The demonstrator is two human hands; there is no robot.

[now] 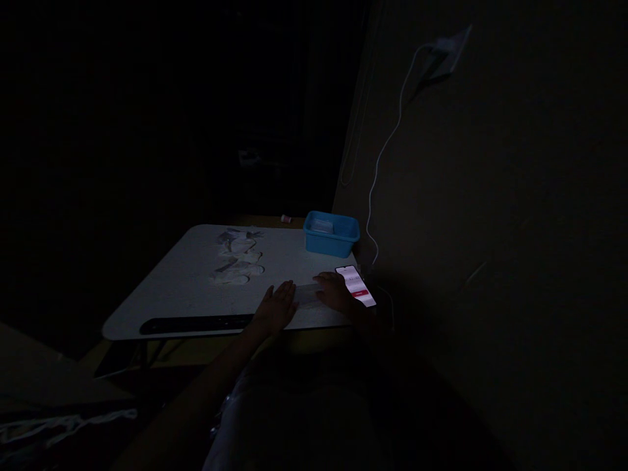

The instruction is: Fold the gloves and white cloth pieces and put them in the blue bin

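Note:
A thin translucent sheet (307, 296), perhaps plastic, lies on the white tabletop (171, 288) between my two hands. My left hand (276, 309) rests at its left edge, fingers stretched out flat. From the other side, my right hand (334, 292) lies over the sheet's right end, its fingers pointing left and the thumb apart from them. Close beside the right hand is a phone (356, 286) with a lit screen. Dim light hides the finer detail of the sheet and fingers.
Several crumpled pale, partly see-through pieces (238, 258) lie on the table's left half. A blue basket (330, 244) with a pale item inside stands at the back right. A small bottle (286, 219) lies behind the table. A white cable (377, 170) hangs from a wall socket (449, 52).

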